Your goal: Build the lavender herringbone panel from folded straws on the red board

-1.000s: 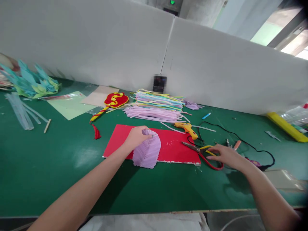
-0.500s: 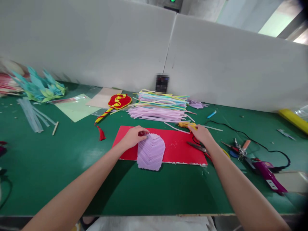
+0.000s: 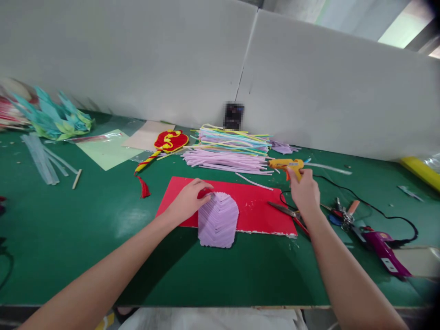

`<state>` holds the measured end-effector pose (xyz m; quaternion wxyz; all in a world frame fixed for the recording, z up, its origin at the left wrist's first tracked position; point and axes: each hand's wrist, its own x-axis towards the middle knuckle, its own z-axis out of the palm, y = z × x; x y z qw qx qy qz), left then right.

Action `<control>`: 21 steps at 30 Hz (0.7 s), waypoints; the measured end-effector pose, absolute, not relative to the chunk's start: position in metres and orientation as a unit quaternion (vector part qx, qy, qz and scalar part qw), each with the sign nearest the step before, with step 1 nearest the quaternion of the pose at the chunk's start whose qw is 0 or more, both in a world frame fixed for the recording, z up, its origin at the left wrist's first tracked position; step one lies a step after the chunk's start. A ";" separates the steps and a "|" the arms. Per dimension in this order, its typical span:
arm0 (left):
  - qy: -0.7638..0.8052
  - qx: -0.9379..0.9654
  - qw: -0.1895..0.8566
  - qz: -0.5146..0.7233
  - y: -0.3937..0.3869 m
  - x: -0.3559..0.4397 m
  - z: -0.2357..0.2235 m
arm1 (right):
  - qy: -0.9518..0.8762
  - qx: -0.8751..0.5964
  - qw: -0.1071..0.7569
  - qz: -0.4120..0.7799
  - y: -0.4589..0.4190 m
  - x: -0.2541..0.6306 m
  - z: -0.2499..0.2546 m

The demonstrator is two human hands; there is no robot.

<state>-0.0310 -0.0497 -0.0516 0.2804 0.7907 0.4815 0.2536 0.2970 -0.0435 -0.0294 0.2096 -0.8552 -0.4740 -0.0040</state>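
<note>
My right hand (image 3: 304, 189) grips the handle of a yellow hot glue gun (image 3: 283, 163), its nozzle pointing left and a clear glue stick (image 3: 330, 168) sticking out at the back. With thumb and fingers closed at its upper left edge, my left hand (image 3: 193, 198) holds a lilac pipe-cleaner panel (image 3: 219, 222) with a chevron pattern. The panel overlaps the front edge of a red board (image 3: 256, 206). Below my right hand, scissors (image 3: 283, 209) with red handles lie partly on the board.
Bundles of pastel pipe cleaners (image 3: 228, 160) lie behind the board. A red and yellow fan (image 3: 171, 141) with a tassel rests to their left. At right are a purple corded tool (image 3: 383, 250) and keys (image 3: 345, 217). Teal folded flowers (image 3: 57, 119) stand far left.
My right hand has lifted the glue gun off the board area and moved it up and right, turning its handle into the palm. My left hand stays at the lilac panel.
</note>
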 end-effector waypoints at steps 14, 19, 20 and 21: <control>0.494 0.835 0.130 0.207 -0.073 -0.004 -0.074 | -0.575 -0.761 0.273 0.121 -0.081 0.190 -0.068; 0.499 0.817 0.192 0.216 -0.067 -0.008 -0.076 | -0.560 -0.764 0.282 0.157 -0.076 0.196 -0.074; 0.502 0.809 0.211 0.220 -0.066 -0.008 -0.076 | -0.553 -0.766 0.284 0.160 -0.076 0.196 -0.073; 0.505 0.801 0.229 0.225 -0.066 -0.009 -0.076 | -0.547 -0.770 0.286 0.162 -0.076 0.196 -0.072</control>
